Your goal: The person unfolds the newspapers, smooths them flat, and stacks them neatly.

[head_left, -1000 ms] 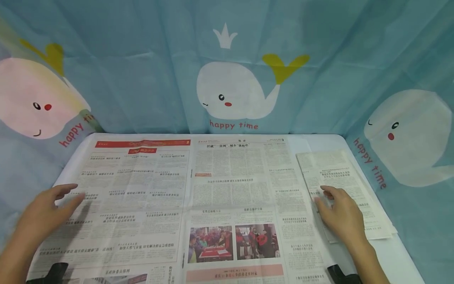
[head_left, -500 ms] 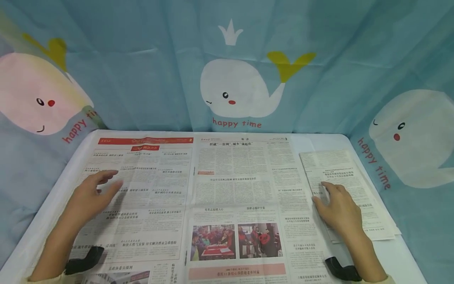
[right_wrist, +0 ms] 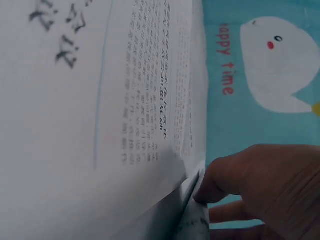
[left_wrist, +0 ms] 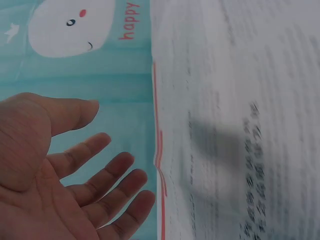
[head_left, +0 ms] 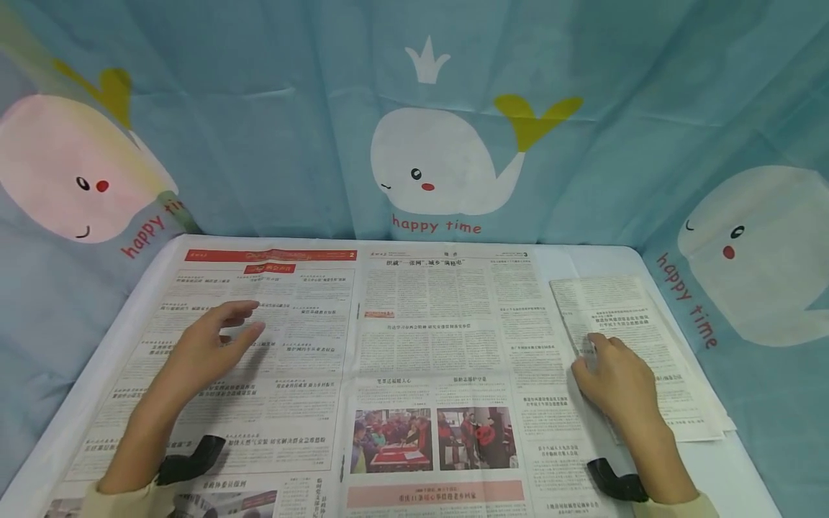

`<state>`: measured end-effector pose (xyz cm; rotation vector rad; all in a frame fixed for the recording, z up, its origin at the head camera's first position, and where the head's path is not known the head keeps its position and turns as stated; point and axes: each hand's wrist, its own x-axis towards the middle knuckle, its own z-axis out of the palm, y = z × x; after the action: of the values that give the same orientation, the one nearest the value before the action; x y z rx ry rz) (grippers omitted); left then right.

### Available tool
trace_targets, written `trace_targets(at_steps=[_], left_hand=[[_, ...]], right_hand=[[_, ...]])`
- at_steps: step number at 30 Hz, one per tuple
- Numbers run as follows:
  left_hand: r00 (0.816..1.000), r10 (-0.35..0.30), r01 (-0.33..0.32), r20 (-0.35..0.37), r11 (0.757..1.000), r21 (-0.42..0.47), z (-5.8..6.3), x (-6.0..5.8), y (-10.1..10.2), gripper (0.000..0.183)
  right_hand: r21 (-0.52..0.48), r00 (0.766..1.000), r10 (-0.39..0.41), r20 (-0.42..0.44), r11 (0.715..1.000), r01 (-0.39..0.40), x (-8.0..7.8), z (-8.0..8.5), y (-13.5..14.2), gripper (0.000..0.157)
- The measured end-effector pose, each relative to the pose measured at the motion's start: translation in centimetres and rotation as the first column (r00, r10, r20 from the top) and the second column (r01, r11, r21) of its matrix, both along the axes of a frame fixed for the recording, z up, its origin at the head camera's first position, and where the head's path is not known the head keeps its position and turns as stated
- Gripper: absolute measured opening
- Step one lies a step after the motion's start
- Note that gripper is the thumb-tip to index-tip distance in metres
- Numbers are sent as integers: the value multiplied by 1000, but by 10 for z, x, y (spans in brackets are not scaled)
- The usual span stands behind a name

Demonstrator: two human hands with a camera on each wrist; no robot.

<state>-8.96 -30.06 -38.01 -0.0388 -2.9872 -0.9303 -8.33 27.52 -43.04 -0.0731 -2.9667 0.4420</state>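
Observation:
My left hand [head_left: 210, 345] hovers over the left page of a spread newspaper [head_left: 421, 345], its palm and slightly bent fingers [left_wrist: 116, 172] showing in the left wrist view with nothing held. At the right, my right hand [head_left: 618, 378] is at the left edge of a stack of folded newspaper [head_left: 654, 324]. Its thumb [right_wrist: 215, 182] lies against the paper's edge in the right wrist view, the curled fingers over the top sheet, pinching it. The fingertips are partly hidden there.
The newspapers lie on a white table [head_left: 576, 260] backed by a blue curtain [head_left: 278, 165] printed with white whales. A black strap end [head_left: 191, 460] sticks out by the left wrist, and another black strap end [head_left: 615, 480] by the right.
My left hand has moved right and slightly forward, from the page's left edge to over its middle. My right hand stays at the folded newspaper, its fingers a little more curled.

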Motion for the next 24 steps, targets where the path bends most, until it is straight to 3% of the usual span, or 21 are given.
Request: trace_targets(at_steps=[6, 11, 18, 24], left_hand=[[999, -35, 34, 37, 999, 31, 3, -1, 15, 51], [996, -66, 62, 63, 996, 58, -5, -2, 26, 50], [991, -114, 106, 71, 989, 104, -14, -3, 44, 48], [989, -115, 104, 94, 988, 117, -17, -4, 47, 48]], right_hand=[[-26, 999, 46, -8, 999, -47, 0, 3, 2, 41], [-78, 1000, 14, 12, 997, -13, -1, 6, 13, 32], [-138, 989, -54, 141, 988, 74, 0, 18, 24, 28], [-231, 993, -6, 118, 972, 33, -5, 20, 11, 29]])
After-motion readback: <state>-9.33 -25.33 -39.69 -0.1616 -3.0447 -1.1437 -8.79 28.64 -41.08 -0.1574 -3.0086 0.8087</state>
